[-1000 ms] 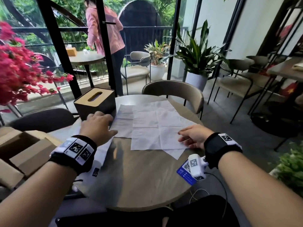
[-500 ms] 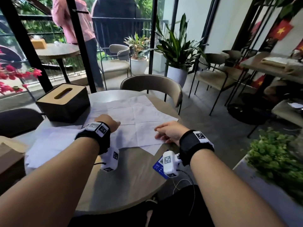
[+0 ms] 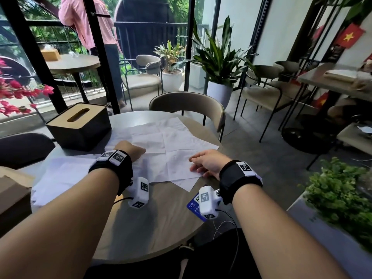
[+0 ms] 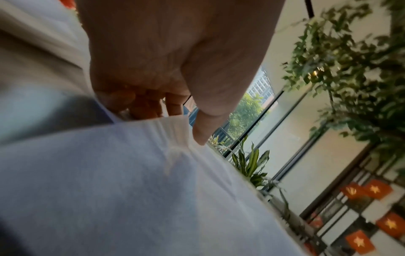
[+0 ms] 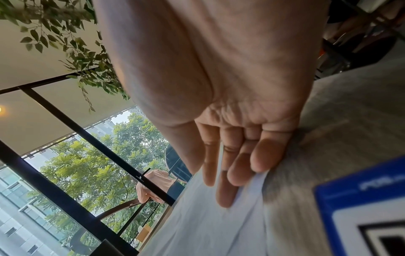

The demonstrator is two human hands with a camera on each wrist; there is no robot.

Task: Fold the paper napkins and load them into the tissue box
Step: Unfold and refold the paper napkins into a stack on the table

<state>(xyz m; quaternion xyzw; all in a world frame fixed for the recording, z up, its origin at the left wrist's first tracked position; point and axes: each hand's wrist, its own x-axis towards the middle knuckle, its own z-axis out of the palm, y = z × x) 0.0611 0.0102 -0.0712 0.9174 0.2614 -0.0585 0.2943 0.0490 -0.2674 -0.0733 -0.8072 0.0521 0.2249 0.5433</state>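
Unfolded white paper napkins lie overlapping on the round table. The black tissue box, with a slotted wooden lid, stands at the table's back left. My left hand sits on the napkins' left part. In the left wrist view, the left hand has its fingers curled behind a raised, wrinkled napkin edge, with the thumb on the near side. My right hand lies on the napkin's right edge. In the right wrist view, the right hand has its straight fingers pressing the napkin down.
More white napkin sheets lie at the table's left, beside a cardboard box. A blue card hangs over the near right edge. A chair faces me across the table. A leafy plant is at my right.
My left hand has moved right, from beside the tissue box onto the napkins. The right hand has stayed at the napkin's right edge. My view has swung to the right.
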